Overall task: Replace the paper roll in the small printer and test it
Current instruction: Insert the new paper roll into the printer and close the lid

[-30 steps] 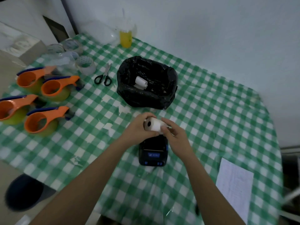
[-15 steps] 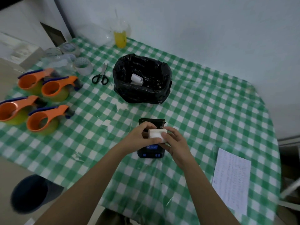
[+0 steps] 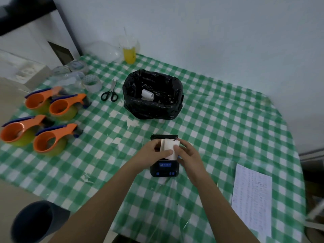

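Observation:
A small black printer (image 3: 164, 168) with a blue screen and buttons lies on the green checked tablecloth (image 3: 219, 130), its lid open at the far end. Directly over its open bay I hold a white paper roll (image 3: 169, 147) between both hands. My left hand (image 3: 152, 152) grips the roll's left side with the thumb across its front. My right hand (image 3: 188, 156) grips the right side. An old white roll (image 3: 147, 94) lies inside the black-bag-lined bin (image 3: 152, 109) behind the printer.
Black-handled scissors (image 3: 110, 92) lie left of the bin. Several orange tape dispensers (image 3: 50, 137) and tape rolls (image 3: 91, 83) fill the left side. A cup of yellow drink (image 3: 129, 53) stands by the wall. A printed sheet (image 3: 252, 199) lies at the right.
Both hands have brought the roll from chest height down onto the printer's open bay. The roll turned so its flat face points away.

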The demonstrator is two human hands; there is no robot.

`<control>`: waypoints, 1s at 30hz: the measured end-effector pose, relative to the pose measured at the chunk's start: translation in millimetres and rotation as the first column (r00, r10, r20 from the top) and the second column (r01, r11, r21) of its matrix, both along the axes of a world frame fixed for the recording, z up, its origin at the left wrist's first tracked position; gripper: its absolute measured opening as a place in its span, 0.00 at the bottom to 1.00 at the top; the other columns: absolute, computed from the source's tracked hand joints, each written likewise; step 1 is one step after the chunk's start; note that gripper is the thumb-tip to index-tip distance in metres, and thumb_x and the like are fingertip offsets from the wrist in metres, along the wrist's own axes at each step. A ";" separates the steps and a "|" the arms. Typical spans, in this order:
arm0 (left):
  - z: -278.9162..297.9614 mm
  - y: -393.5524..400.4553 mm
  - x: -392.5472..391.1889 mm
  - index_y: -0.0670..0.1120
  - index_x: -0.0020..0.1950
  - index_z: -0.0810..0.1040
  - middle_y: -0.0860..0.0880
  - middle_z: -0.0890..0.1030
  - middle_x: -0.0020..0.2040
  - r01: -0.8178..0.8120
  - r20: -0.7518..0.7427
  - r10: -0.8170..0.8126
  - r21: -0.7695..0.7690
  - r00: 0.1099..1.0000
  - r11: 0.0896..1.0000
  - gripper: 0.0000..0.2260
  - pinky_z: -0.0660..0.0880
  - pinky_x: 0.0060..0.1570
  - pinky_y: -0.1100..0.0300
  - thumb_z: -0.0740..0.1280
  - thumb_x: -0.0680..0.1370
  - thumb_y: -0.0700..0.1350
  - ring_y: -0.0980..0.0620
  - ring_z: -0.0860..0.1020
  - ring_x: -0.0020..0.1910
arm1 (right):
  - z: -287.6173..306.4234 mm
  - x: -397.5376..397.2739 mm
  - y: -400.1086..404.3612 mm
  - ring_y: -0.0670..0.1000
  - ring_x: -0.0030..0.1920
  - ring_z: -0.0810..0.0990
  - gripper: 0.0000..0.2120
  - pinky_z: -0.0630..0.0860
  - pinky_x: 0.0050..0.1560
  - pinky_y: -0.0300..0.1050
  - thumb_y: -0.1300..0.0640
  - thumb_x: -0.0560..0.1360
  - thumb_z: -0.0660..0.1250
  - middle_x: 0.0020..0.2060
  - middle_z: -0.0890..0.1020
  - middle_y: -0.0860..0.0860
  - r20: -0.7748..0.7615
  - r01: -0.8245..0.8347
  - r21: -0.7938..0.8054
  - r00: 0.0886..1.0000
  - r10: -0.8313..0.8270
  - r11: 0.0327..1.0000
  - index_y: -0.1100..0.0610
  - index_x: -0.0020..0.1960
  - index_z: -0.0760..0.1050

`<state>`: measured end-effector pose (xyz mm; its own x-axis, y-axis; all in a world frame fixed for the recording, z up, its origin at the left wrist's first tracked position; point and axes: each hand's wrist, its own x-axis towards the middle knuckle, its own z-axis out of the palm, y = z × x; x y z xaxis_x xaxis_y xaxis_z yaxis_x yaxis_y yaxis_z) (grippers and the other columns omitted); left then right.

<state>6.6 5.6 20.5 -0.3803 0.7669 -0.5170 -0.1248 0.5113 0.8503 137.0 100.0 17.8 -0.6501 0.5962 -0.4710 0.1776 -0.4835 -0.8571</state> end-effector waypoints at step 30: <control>-34.4 1.1 -8.7 0.42 0.57 0.76 0.42 0.81 0.56 -0.171 0.200 0.190 -0.105 0.961 0.980 0.19 0.78 0.59 0.50 0.73 0.70 0.49 0.46 0.81 0.54 | -40.0 13.0 -9.7 0.39 0.67 0.62 0.20 0.64 0.62 0.29 0.51 0.70 0.71 0.70 0.64 0.46 0.380 -0.417 0.815 0.909 0.173 0.402 0.52 0.59 0.72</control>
